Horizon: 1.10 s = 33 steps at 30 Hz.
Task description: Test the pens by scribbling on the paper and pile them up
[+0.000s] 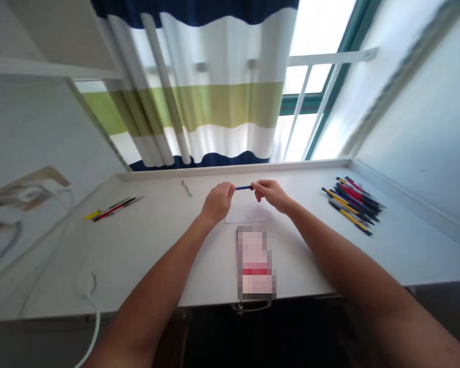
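A slim blue pen (244, 187) is held level between my two hands, above the far part of the white desk. My left hand (217, 201) is closed on its left end. At the other end, my right hand (270, 193) pinches the pen between thumb and fingers. The pen's ends are hidden in my fingers. Below my hands lies a sheet of white paper (245, 213), partly covered by the left hand. Nearer to me is a flat, pixelated pinkish object (255, 258), whose kind I cannot make out.
A pile of several yellow, red, blue and black pens (352, 199) lies at the right. A few pens (115, 208) lie at the left, and a pale pen-like item (186, 188) near the back. A white cable (95, 322) hangs over the front edge. Curtains (222, 102) hang behind the desk.
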Available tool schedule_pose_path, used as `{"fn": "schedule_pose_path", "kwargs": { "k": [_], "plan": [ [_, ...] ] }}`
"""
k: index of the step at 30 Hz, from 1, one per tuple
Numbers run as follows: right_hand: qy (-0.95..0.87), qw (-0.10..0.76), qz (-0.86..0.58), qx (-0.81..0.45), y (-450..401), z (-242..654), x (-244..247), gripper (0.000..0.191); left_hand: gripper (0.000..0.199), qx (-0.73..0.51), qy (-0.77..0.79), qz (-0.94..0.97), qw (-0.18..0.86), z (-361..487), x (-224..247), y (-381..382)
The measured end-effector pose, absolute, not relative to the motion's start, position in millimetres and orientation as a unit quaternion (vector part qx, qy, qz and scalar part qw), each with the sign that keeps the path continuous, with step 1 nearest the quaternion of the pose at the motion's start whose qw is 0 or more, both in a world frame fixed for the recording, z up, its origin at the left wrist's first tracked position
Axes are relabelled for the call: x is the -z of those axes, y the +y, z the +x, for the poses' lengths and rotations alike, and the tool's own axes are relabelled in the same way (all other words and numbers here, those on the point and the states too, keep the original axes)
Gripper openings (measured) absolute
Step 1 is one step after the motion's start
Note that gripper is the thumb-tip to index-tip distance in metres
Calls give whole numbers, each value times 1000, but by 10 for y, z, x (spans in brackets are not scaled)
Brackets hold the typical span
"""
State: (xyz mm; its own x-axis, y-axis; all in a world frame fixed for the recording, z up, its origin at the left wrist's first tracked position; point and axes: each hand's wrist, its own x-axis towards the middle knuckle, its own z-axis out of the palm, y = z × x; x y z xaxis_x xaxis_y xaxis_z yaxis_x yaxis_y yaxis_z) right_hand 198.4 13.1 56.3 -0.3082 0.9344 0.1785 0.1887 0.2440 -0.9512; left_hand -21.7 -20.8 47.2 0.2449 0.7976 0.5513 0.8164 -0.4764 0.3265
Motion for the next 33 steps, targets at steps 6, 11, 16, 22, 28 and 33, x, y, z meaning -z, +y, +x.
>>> {"fn": "schedule_pose_path", "kwargs": {
  "k": [6, 11, 16, 22, 28, 33],
  "plan": [
    [-650, 381, -451, -479, 260, 2328, -455, 63, 27, 330, -491, -802, 78, 188, -228, -55],
    [-643, 355, -473, -486, 259, 2314, -450, 55, 34, 308, -506, -797, 120, 139, -96, -81],
    [-649, 462, -365, -481, 200, 2281, -383, 35, 35, 317, -526, -781, 115, 82, -125, -74],
    [-630, 428, -447, -469, 176, 2253, -369, 60, 33, 288, -507, -805, 110, -22, -222, -135],
    [-615, 437, -437, -491, 201, 2256, -329, 59, 32, 293, -521, -795, 100, -56, -246, -157],
    [-624, 468, -378, -498, 185, 2226, -308, 52, 33, 299, -526, -789, 105, -71, -252, -149]
  ]
}}
